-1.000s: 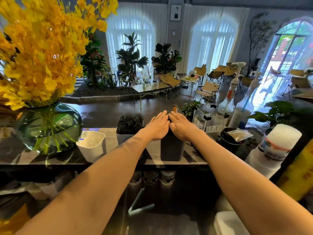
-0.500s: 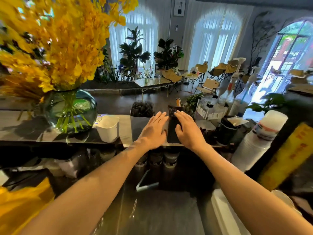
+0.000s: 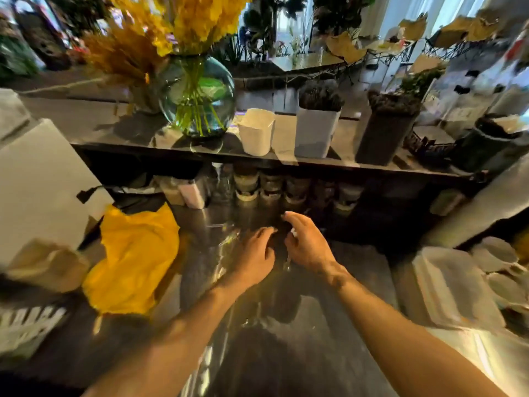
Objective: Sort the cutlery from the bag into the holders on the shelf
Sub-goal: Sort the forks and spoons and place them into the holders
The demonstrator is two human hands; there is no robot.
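Three holders stand on the shelf (image 3: 120, 130): an empty white holder (image 3: 254, 134), a white holder (image 3: 316, 136) full of dark cutlery, and a black holder (image 3: 385, 136) also filled with dark cutlery. Both hands are down on the steel counter (image 3: 329, 325) below the shelf. My left hand (image 3: 253, 257) lies palm down with relaxed fingers on a crinkled clear plastic bag (image 3: 226, 242). My right hand (image 3: 307, 245) is just beside it with loosely curled fingers. Motion blur hides whether it grips the plastic, and the bag's contents are not visible.
A round glass vase (image 3: 197, 96) of yellow flowers stands left of the holders. Several jars (image 3: 272, 187) sit under the shelf. A yellow cloth (image 3: 134, 262) lies at left on the counter, white lidded containers (image 3: 452, 285) at right, and a dark pot (image 3: 483, 144) on the shelf's right end.
Both hands left the top of the black holder on the shelf and dropped to the counter. The view tilted down and swung, blurring the scene.
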